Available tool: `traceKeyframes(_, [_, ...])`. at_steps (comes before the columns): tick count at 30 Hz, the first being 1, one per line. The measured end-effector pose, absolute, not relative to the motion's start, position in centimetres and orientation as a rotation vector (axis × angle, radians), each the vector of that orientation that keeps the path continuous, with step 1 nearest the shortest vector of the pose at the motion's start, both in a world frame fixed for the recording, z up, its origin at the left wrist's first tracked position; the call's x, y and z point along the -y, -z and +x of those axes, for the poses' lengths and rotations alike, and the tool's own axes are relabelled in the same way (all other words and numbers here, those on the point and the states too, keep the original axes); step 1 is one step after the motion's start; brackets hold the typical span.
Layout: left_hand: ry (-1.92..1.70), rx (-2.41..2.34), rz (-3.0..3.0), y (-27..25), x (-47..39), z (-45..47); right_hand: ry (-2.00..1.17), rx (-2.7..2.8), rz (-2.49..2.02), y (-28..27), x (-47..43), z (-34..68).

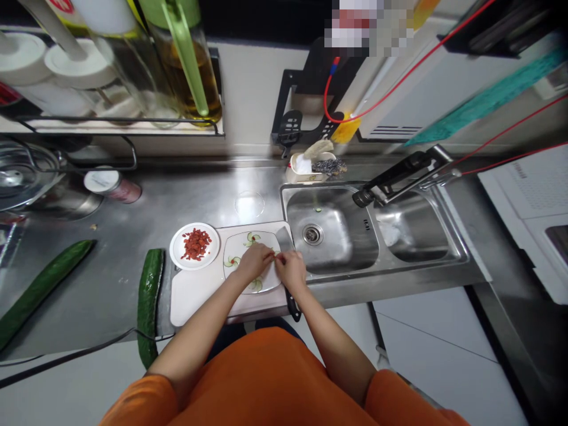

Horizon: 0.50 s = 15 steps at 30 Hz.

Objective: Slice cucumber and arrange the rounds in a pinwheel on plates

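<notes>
Above the right part of a white square plate (248,260), my left hand (256,260) and my right hand (291,272) meet with fingertips pinched together. Whatever sits between them is too small to make out, though a reddish speck shows there. Thin cucumber slices (231,261), fanned into small swirls, some with a red centre, decorate the plate. It rests on a white cutting board (190,296). A kitchen knife (291,305) lies at the board's right edge, partly hidden by my right hand and wrist. Left of the plate, a round white dish (176,244) holds dried red goji berries (196,244).
Two whole cucumbers (151,290) (42,290) lie on the steel counter (195,189) at left, near a black cable (75,364). To the right is a double sink (332,231) with a black faucet (394,177). An oil bottle (184,71) stands on the rack above.
</notes>
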<state>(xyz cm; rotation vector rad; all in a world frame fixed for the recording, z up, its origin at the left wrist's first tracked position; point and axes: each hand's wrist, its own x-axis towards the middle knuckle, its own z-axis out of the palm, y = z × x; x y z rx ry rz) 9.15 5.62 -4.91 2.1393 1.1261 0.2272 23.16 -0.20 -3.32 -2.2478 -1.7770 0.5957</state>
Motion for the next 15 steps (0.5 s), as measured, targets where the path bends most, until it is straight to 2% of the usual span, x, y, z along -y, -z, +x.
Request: traceKeyframes(15, [-0.261, -1.278, 2.078, 5.5, -4.4, 9.0, -0.560, 1.771, -2.240, 3.5, 0.3, 23.0])
